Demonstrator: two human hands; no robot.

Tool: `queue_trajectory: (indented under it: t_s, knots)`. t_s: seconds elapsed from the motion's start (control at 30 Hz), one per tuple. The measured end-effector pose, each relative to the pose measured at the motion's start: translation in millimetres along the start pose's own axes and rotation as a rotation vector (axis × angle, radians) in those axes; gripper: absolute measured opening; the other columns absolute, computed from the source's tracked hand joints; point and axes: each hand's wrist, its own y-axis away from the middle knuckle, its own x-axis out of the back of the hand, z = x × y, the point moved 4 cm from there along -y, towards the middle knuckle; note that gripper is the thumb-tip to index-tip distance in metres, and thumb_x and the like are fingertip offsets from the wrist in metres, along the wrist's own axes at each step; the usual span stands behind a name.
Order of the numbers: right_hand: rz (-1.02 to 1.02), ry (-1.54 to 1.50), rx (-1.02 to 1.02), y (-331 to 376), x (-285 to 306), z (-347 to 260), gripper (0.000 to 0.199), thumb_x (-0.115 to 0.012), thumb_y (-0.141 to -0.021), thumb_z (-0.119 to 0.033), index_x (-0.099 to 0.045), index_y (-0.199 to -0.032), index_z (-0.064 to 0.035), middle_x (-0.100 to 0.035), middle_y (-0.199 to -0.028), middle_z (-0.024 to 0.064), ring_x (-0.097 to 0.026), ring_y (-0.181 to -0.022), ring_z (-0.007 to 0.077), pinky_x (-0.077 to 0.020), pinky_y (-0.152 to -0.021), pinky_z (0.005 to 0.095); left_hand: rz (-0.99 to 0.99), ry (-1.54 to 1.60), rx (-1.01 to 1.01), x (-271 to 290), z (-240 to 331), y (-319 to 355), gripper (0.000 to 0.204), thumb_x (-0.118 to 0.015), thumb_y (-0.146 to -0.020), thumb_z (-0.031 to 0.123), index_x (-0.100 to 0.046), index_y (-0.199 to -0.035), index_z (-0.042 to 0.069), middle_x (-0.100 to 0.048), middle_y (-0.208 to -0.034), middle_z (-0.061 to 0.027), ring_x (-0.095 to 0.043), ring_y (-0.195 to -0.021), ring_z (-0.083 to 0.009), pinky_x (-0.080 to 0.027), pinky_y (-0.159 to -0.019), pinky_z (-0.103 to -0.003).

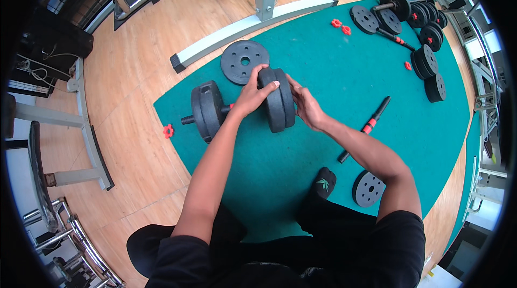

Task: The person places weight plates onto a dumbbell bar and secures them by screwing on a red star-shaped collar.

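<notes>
A black dumbbell lies on the green mat, with two weight plates (pixel 208 110) on its left end and two more plates (pixel 277 102) on its right end. A red part of its handle (pixel 231 106) shows between them. My left hand (pixel 252 94) is closed over the inner right plate, thumb on its top rim. At the outer side of the right plates, my right hand (pixel 308 107) presses its fingers against the plate; some fingertips are hidden. The bar's left tip (pixel 187 120) sticks out bare. Behind my left hand, a round plate (pixel 245 61) lies flat.
A red star-shaped collar (pixel 168 130) lies at left. To the right are a loose dumbbell bar (pixel 366 128) and a plate (pixel 369 189) near my foot (pixel 323 182). More plates (pixel 425 61) and collars (pixel 346 30) lie far right. A grey steel frame (pixel 242 28) borders the mat.
</notes>
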Motion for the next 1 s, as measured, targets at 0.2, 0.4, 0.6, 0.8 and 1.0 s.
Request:
queue_trajectory:
  t_s: [0.2,0.4,0.6,0.8,1.0]
  knots:
    - [0.022,0.115,-0.009,-8,14,1,0.062,-0.034,-0.100,-0.031,-0.016,-0.157,-0.0171,-0.019,-0.160,0.0141,-0.023,-0.146,0.0289,-0.0232,-0.115,0.0536,-0.021,0.005,0.020,-1,2,-4,0.073,-0.067,-0.084,0.050,-0.036,-0.143,0.020,-0.052,-0.135,-0.0213,-0.052,-0.125,-0.0342,-0.040,-0.104,-0.041]
    - [0.203,0.654,0.365,3,19,12,0.051,-0.035,-0.099,-0.017,-0.035,-0.150,-0.0086,-0.047,-0.137,0.0201,-0.044,-0.129,0.0325,-0.0359,-0.108,0.0391,-0.015,0.051,-0.036,-4,4,-3,0.066,-0.067,-0.087,0.042,-0.038,-0.141,0.019,-0.051,-0.134,-0.0187,-0.051,-0.123,-0.0303,-0.039,-0.103,-0.039]
    - [0.289,0.746,0.447,32,34,15,0.043,-0.042,-0.100,-0.018,-0.044,-0.139,-0.0015,-0.046,-0.135,0.0216,-0.044,-0.128,0.0353,-0.0356,-0.108,0.0421,-0.004,0.056,-0.033,-2,1,-4,0.066,-0.068,-0.086,0.042,-0.039,-0.140,0.019,-0.051,-0.130,-0.0174,-0.051,-0.119,-0.0296,-0.040,-0.101,-0.037]
    - [0.244,0.870,0.560,36,2,-6,0.053,-0.052,-0.098,-0.027,-0.037,-0.143,-0.0025,-0.039,-0.142,0.0232,-0.040,-0.132,0.0390,-0.0344,-0.110,0.0454,-0.002,0.025,-0.019,1,12,2,0.081,-0.069,-0.085,0.047,-0.031,-0.149,0.015,-0.048,-0.137,-0.0218,-0.050,-0.125,-0.0303,-0.041,-0.102,-0.038]
    - [0.227,1.005,0.647,9,-36,-27,0.062,-0.062,-0.093,-0.030,-0.037,-0.144,-0.0053,-0.032,-0.145,0.0271,-0.036,-0.133,0.0443,-0.0343,-0.109,0.0487,0.045,0.233,-0.101,73,37,20,0.045,-0.068,-0.092,0.024,-0.055,-0.129,0.002,-0.058,-0.131,-0.0175,-0.054,-0.124,-0.0231,-0.044,-0.103,-0.035]
